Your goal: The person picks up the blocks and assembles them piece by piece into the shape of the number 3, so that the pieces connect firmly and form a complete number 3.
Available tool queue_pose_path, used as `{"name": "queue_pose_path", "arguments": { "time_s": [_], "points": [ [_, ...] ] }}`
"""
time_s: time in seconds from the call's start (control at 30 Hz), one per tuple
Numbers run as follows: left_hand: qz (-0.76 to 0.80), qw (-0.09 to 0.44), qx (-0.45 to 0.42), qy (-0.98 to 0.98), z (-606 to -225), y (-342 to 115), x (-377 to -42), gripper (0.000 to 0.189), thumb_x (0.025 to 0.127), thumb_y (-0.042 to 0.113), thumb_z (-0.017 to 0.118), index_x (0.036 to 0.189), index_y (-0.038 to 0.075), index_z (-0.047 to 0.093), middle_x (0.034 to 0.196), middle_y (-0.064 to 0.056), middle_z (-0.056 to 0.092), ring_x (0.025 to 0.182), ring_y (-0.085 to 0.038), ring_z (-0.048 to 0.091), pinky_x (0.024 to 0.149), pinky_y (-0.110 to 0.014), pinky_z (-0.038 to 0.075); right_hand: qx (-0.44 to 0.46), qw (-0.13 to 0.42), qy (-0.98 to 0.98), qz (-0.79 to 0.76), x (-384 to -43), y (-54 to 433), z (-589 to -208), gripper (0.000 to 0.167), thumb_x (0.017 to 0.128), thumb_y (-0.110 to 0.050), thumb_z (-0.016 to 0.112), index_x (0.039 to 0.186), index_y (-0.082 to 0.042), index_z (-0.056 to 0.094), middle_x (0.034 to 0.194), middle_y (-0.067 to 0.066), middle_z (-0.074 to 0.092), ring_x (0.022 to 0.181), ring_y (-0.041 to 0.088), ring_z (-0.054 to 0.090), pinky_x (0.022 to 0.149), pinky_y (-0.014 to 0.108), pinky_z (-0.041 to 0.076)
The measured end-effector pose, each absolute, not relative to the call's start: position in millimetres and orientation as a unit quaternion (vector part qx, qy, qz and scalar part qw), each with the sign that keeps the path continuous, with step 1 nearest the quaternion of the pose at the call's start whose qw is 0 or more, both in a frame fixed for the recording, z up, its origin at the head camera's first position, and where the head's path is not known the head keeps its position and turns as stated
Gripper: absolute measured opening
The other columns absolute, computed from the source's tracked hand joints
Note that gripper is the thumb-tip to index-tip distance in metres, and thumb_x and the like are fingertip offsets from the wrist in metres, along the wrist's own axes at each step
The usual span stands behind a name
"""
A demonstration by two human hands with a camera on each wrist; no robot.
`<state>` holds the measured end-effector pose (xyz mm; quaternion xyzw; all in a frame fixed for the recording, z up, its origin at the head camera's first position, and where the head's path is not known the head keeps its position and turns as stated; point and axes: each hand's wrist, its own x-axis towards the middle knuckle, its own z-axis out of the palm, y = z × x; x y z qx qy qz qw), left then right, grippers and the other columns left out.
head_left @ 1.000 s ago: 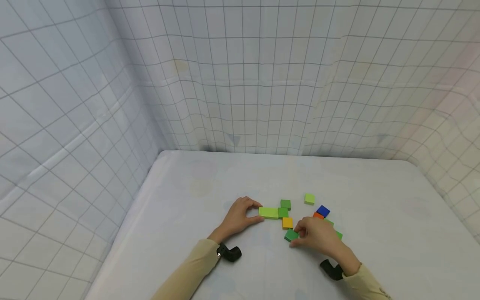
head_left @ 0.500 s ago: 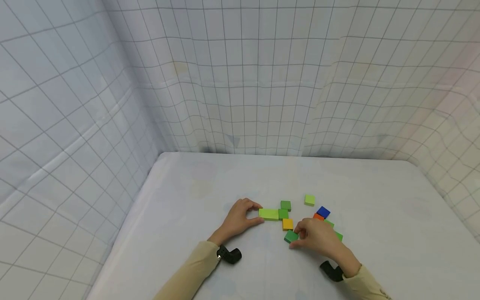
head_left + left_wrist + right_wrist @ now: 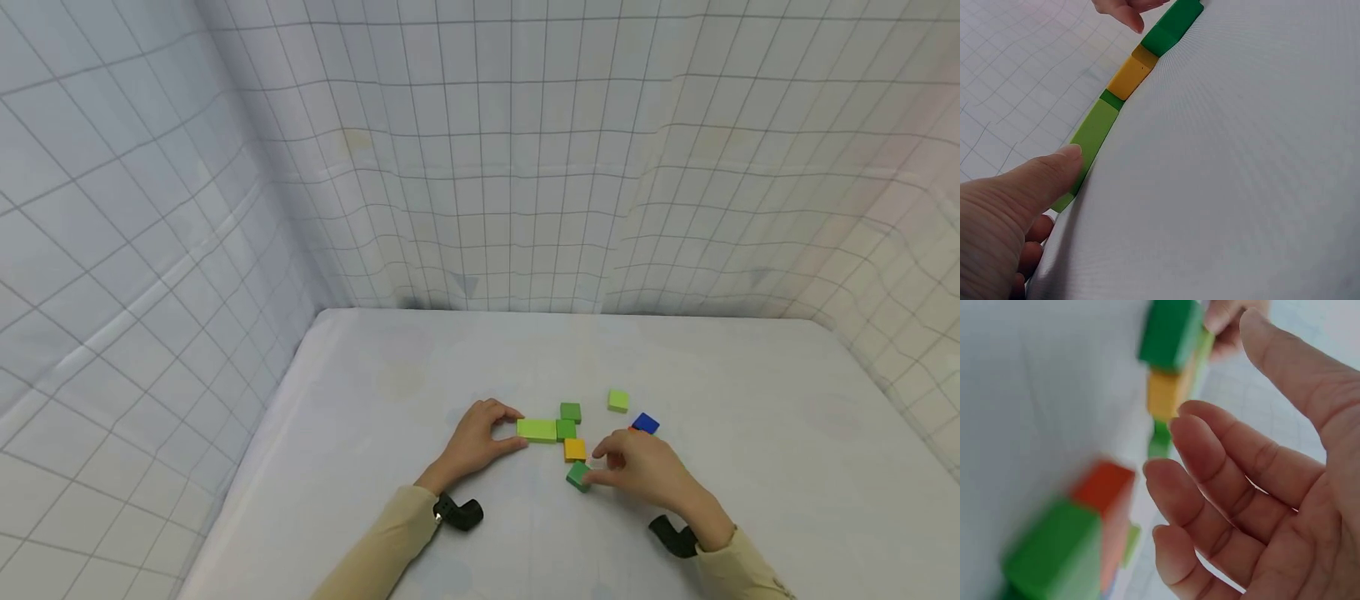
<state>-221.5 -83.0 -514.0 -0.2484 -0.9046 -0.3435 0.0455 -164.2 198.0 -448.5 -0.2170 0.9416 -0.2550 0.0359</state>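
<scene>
My left hand point(image 3: 476, 437) pinches the left end of a long lime-green block point(image 3: 536, 430) between thumb and fingers. In the left wrist view its thumb point(image 3: 1063, 164) lies along the block's near side. A green block point(image 3: 566, 429) adjoins the right end, with another green block point(image 3: 571, 412) behind it. Nearer me follow a yellow block point(image 3: 575, 450) and a turned dark green block point(image 3: 577, 477). My right hand point(image 3: 647, 468) hovers beside the dark green one, thumb tip overlapping it in the head view. Between its parted thumb and loosely bent fingers point(image 3: 1175, 487) the right wrist view shows nothing held.
Behind the right hand lie a blue block point(image 3: 646, 423), an orange block point(image 3: 1102, 487) and a green block point(image 3: 1054, 550), partly hidden in the head view. A small lime block point(image 3: 618, 402) sits farther back. Gridded white cloth point(image 3: 480, 167) hangs behind the white table point(image 3: 405, 350).
The dark green block has turned and shifted slightly left. My right fingers have parted from it and the hand has lifted a little. The left hand stays on the lime block.
</scene>
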Motion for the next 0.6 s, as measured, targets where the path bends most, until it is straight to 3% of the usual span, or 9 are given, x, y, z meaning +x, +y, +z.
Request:
{"name": "queue_pose_path", "arguments": {
  "time_s": [0.23, 0.47, 0.6],
  "points": [
    [-0.352, 0.054, -0.252, -0.900, -514, -84, -222, 0.037, 0.080, 0.040, 0.076, 0.110, 0.019, 0.067, 0.094, 0.010, 0.055, 0.082, -0.009, 0.044, 0.075, -0.028, 0.038, -0.193, 0.011, 0.951, -0.241, -174, 241, -429, 0.008, 0.084, -0.024, 0.074, 0.081, -0.019, 0.068, 0.069, -0.012, 0.053, 0.062, 0.008, 0.046, 0.055, 0.028, 0.040],
    [-0.354, 0.051, -0.251, -0.899, -514, -84, -221, 0.036, 0.080, 0.039, 0.076, 0.110, 0.020, 0.067, 0.095, 0.010, 0.056, 0.083, -0.009, 0.044, 0.076, -0.028, 0.038, -0.177, 0.097, 0.948, -0.248, -171, 269, -429, 0.024, 0.073, -0.029, 0.082, 0.083, -0.015, 0.066, 0.075, -0.007, 0.055, 0.066, 0.012, 0.048, 0.057, 0.030, 0.041],
    [-0.354, 0.052, -0.250, -0.900, -516, -84, -222, 0.036, 0.080, 0.040, 0.075, 0.109, 0.020, 0.067, 0.095, 0.011, 0.056, 0.084, -0.008, 0.044, 0.076, -0.028, 0.039, -0.170, 0.102, 0.952, -0.233, -173, 262, -437, 0.036, 0.067, -0.035, 0.086, 0.088, -0.015, 0.065, 0.080, -0.005, 0.055, 0.070, 0.014, 0.047, 0.059, 0.032, 0.041]
  ]
}}
